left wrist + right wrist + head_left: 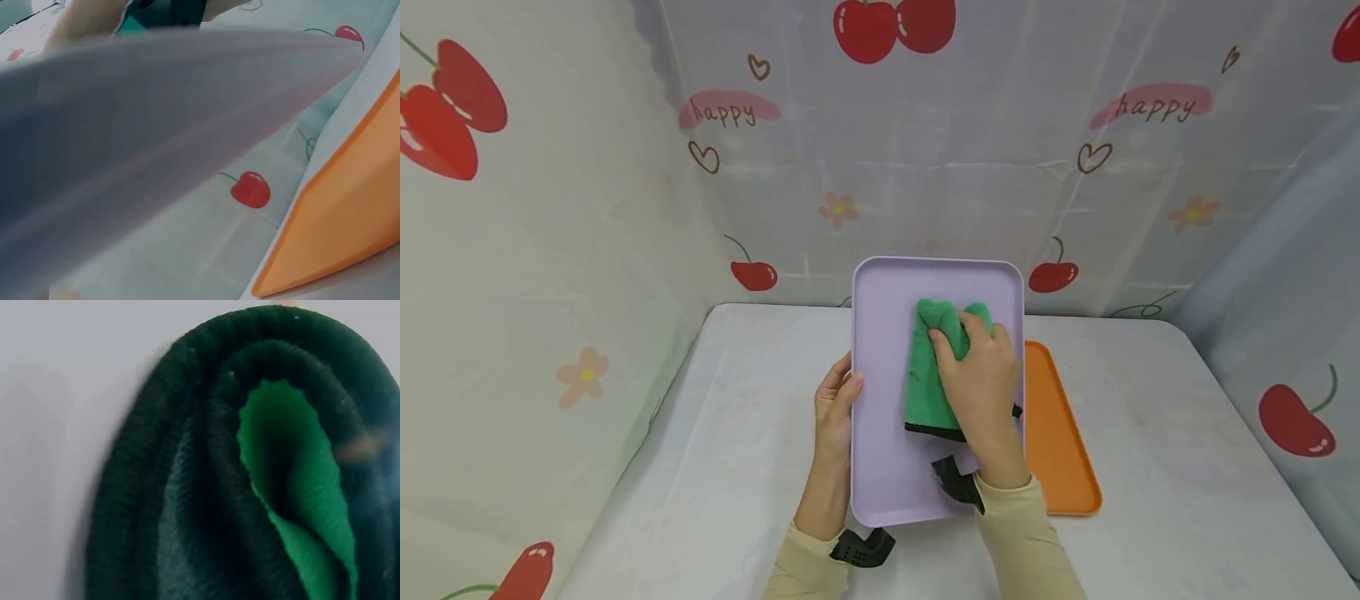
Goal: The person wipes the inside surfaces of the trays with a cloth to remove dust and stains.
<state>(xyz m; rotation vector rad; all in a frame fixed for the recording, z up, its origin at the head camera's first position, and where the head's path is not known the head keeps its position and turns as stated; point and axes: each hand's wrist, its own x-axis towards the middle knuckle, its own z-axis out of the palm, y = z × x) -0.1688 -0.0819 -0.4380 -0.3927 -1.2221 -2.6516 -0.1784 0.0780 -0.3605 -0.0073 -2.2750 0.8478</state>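
Note:
My left hand (835, 412) grips the left edge of a lilac rectangular tray (887, 467), thumb on the rim. The tray is raised off the table, its inner face turned toward the head camera. With my right hand (985, 383) I pinch a folded green cloth (928, 383) against the tray's inner face, right of its middle. The cloth has a dark edge band, and its folded layers (300, 475) fill much of the right wrist view. In the left wrist view the tray's underside (125, 137) crosses close to the camera and hides the left fingers.
An orange tray (1063, 442) lies on the white table (1172, 417), partly behind the lilac tray on the right. A curtain (910, 183) printed with cherries and hearts hangs behind the table and at both sides. Black wrist mounts (863, 548) sit on both sleeves.

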